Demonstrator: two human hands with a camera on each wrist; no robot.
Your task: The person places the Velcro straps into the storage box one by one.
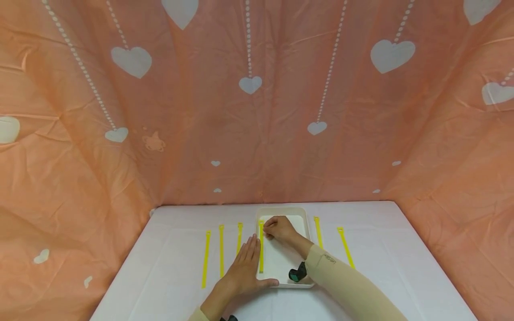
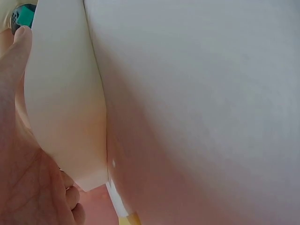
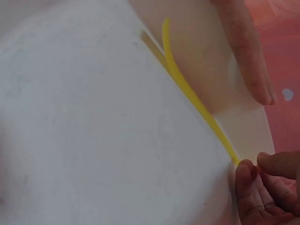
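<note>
A: Where is the yellow strip [image 1: 261, 254]?

B: Inside a shallow cream tray [image 1: 279, 263], lying lengthwise beside the left wall, on a white bench [image 1: 168, 276].

A: And the right grip [image 1: 279, 228]?

B: It reaches over the tray from the right, thumb and fingers pinching the strip's far end. In the right wrist view the free end curves towards the wall (whether it touches there, I cannot tell).

A: What about the left grip [image 1: 244, 269]?

B: It holds no strip. It lies along the tray's left side, fingers straight and pointing towards the far end, thumb stretched out by the near left corner.

A: What else is on the bench?

B: More yellow strips, slim and roughly lengthwise, each with a small loop at its far end: three strips [image 1: 221, 252] left of the tray, the nearest of these partly hidden by the left grip, and two strips [image 1: 347, 249] to its right, near the beige sleeve [image 1: 349, 278].

A: And behind?

B: A peach-coloured cloth [image 1: 281, 169], creased, printed with white hearts [image 1: 392, 56], some hanging from dotted lines.
</note>
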